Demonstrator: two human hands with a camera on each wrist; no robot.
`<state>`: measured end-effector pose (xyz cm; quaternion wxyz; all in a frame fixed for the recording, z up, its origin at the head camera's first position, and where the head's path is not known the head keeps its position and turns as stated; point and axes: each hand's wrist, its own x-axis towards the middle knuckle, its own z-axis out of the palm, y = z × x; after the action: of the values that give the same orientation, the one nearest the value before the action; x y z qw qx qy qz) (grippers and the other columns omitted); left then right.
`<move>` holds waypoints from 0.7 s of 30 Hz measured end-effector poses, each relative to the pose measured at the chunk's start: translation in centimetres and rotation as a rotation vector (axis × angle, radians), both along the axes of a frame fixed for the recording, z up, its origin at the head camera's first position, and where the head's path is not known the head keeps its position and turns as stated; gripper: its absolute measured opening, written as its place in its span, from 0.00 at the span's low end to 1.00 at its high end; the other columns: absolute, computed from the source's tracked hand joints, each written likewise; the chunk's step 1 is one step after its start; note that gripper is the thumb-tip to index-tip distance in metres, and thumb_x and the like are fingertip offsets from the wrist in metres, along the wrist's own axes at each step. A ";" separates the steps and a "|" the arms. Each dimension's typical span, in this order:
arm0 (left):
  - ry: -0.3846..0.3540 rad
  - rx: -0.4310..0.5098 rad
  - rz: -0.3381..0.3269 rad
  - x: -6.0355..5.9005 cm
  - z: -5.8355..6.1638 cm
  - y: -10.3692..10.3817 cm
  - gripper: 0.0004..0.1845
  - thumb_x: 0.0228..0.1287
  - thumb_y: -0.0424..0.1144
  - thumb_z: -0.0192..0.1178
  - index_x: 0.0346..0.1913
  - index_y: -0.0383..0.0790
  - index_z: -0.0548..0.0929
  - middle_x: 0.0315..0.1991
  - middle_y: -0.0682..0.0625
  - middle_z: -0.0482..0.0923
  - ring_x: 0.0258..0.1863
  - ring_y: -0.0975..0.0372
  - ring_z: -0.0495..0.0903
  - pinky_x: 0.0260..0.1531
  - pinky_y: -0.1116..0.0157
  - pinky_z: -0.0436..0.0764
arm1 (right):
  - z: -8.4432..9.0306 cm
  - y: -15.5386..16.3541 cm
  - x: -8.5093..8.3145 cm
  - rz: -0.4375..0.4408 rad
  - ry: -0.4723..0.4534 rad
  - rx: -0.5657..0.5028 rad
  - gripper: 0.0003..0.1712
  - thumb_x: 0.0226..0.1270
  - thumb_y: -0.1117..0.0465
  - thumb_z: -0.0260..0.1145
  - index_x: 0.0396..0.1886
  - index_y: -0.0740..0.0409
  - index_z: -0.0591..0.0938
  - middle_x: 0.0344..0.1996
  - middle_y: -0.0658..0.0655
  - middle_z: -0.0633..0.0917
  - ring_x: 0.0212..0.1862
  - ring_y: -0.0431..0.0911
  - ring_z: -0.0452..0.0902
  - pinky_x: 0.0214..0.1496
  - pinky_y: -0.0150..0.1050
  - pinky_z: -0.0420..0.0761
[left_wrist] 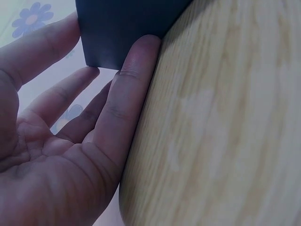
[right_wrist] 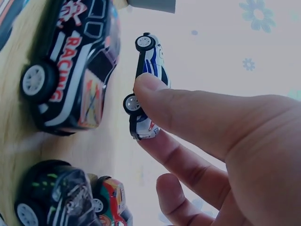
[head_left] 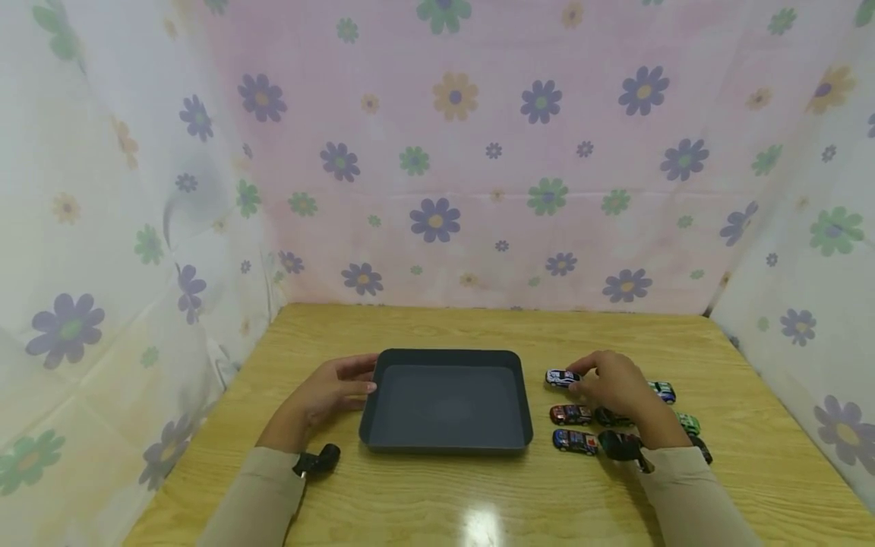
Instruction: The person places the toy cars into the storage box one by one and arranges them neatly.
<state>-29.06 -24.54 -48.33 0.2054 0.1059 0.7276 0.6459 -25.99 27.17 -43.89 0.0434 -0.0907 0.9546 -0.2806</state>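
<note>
A shallow dark grey tray (head_left: pixel 444 450) lies on the wooden table in front of me. My left hand (head_left: pixel 335 391) is at its left side, fingers extended; in the left wrist view, fingertips (left_wrist: pixel 146 47) touch the tray's outer wall (left_wrist: pixel 122 33). Right of the tray, my right hand (head_left: pixel 615 384) pinches a small white toy car (head_left: pixel 563 377) between thumb and fingers. The right wrist view shows blue stripes on this car (right_wrist: pixel 153 61), with the thumb (right_wrist: pixel 164 101) across its side. Whether its wheels touch the table I cannot tell.
Several toy cars stand around and under the right hand: a red one (head_left: pixel 570 415), a blue one (head_left: pixel 576 441), a green one (head_left: pixel 689 423) and a black "RACING" car (right_wrist: pixel 80 75) among them. Floral cloth (head_left: pixel 437 152) walls the table's back and sides.
</note>
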 end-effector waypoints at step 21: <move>-0.014 0.003 -0.010 -0.1 -0.1 -0.2 0.41 0.67 0.36 0.71 0.80 0.41 0.64 0.80 0.41 0.62 0.76 0.45 0.66 0.57 0.52 0.86 | 1.2 -1.0 0.5 0.069 0.163 0.011 0.16 0.69 0.55 0.74 0.54 0.51 0.90 0.53 0.57 0.88 0.58 0.66 0.80 0.55 0.63 0.83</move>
<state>-29.19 -24.74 -48.41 0.2132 0.1053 0.7245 0.6469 -25.54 26.21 -42.73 -0.0245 -0.1461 0.9527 -0.2655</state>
